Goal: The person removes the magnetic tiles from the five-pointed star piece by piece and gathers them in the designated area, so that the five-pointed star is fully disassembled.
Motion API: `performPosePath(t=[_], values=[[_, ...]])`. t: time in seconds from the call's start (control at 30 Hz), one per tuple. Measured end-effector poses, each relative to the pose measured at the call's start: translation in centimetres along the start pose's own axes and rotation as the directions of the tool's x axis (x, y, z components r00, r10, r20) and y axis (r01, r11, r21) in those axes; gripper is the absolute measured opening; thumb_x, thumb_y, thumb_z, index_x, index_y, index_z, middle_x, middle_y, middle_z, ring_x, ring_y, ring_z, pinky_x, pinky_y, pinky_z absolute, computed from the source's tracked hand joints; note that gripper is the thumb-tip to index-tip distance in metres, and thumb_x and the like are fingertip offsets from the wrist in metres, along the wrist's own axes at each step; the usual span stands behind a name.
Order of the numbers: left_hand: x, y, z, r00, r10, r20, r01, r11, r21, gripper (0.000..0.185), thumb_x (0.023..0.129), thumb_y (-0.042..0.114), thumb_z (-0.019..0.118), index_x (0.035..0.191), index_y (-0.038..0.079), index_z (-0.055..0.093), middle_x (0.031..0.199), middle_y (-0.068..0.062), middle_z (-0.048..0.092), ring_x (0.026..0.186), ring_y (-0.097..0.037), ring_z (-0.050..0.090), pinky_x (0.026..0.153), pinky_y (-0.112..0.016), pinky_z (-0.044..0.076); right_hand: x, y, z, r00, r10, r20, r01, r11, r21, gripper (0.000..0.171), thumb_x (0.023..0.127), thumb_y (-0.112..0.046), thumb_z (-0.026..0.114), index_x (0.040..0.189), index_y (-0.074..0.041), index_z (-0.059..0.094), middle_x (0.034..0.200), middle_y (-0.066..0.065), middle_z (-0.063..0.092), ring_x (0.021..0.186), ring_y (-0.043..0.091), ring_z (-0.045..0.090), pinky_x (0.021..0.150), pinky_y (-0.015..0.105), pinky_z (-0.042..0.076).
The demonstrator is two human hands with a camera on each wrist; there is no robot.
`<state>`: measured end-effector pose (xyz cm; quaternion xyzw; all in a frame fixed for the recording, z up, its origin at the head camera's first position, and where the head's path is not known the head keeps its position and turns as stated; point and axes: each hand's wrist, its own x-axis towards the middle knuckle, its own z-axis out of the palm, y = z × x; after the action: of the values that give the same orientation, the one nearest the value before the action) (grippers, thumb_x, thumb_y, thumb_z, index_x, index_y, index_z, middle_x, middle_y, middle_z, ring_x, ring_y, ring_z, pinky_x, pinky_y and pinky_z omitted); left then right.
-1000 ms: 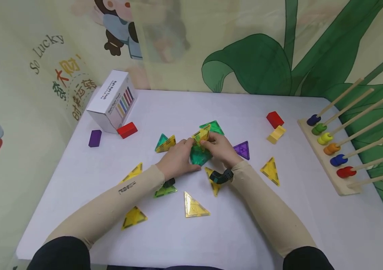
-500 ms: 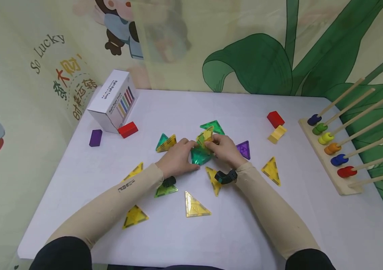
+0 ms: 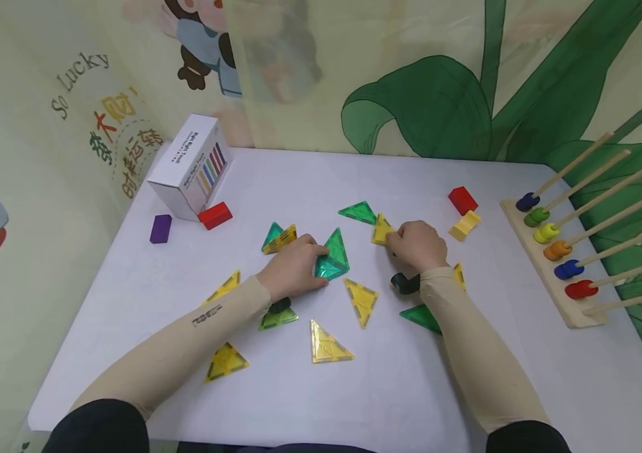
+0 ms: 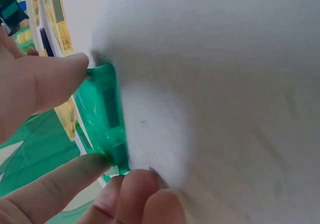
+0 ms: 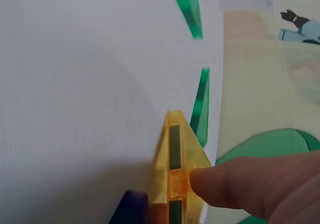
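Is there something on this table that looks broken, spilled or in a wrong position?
Nothing looks broken or spilled. The triangle tiles lie scattered flat on the table. Only the green tile gripped by the left hand stands tilted up, and the right hand pinches a yellow tile.

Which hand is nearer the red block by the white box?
Left. The left hand sits right of the red block, gripping a green tile; the right hand is farther right.
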<state>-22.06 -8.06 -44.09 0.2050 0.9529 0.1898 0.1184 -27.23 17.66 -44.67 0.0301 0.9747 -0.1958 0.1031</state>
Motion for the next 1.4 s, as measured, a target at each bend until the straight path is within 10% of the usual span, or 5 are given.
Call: performPosePath(t=[0.43,0.67,0.97,1.23,1.4], values=[[-1.3,-0.5,-0.1,0.999,-0.024,0.043,0.023,0.999,0.028,0.060,0.087,0.027,0.083,0.141,0.009,0.065,0.135,-0.012,0.063,0.115,-0.025,0.062,0.103,-0.042,0.055,2.6,2.8,-1.3,0.991,0.133,0.018,-0.134,0.990,0.035,0.051,0.110,-0.037,0.038,0.136,0.004,0.051,0.119,0.025,0.066,0.097,0.036,0.058,0.092,0.054,0.051],[-1.4,-0.7,0.0,0.999,-0.019,0.033,0.019,1.000,0.023,0.060,0.087,0.027,0.084,0.140,0.009,0.065,0.135,-0.013,0.063,0.115,-0.025,0.063,0.104,-0.042,0.055,3.2,2.8,-1.5,0.986,0.165,-0.020,-0.161,0.978,0.130,0.046,0.109,-0.034,0.045,0.138,0.000,0.051,0.127,0.025,0.064,0.108,0.038,0.059,0.095,0.054,0.051],[-1.7,-0.7,-0.3,0.998,-0.055,0.038,0.054,0.998,0.015,0.067,0.087,0.025,0.082,0.147,0.010,0.056,0.143,-0.011,0.061,0.123,-0.026,0.061,0.110,-0.045,0.051,2.9,3.1,-1.5,0.979,0.133,-0.152,-0.142,0.989,-0.046,0.042,0.103,-0.038,0.053,0.112,0.002,0.061,0.105,0.024,0.068,0.094,0.040,0.062,0.073,0.048,0.053],[-1.9,-0.8,-0.2,0.997,-0.076,0.011,0.075,0.996,0.049,0.066,0.089,0.034,0.081,0.143,0.004,0.059,0.133,-0.012,0.063,0.112,-0.024,0.061,0.106,-0.042,0.054,0.6,-1.2,0.2,0.979,-0.203,-0.028,0.204,0.979,0.023,0.038,0.097,-0.027,0.069,0.130,-0.008,0.065,0.130,0.018,0.059,0.119,0.036,0.055,0.102,0.054,0.053],[-1.8,-0.8,-0.1,0.996,-0.093,0.011,0.092,0.994,0.052,0.065,0.087,0.036,0.084,0.139,0.004,0.062,0.130,-0.012,0.063,0.109,-0.024,0.060,0.104,-0.041,0.054,-0.8,-4.2,2.3,0.842,-0.492,0.220,0.501,0.865,0.016,0.061,0.089,-0.034,0.082,0.145,-0.025,0.060,0.150,0.012,0.049,0.133,0.036,0.050,0.112,0.055,0.046]])
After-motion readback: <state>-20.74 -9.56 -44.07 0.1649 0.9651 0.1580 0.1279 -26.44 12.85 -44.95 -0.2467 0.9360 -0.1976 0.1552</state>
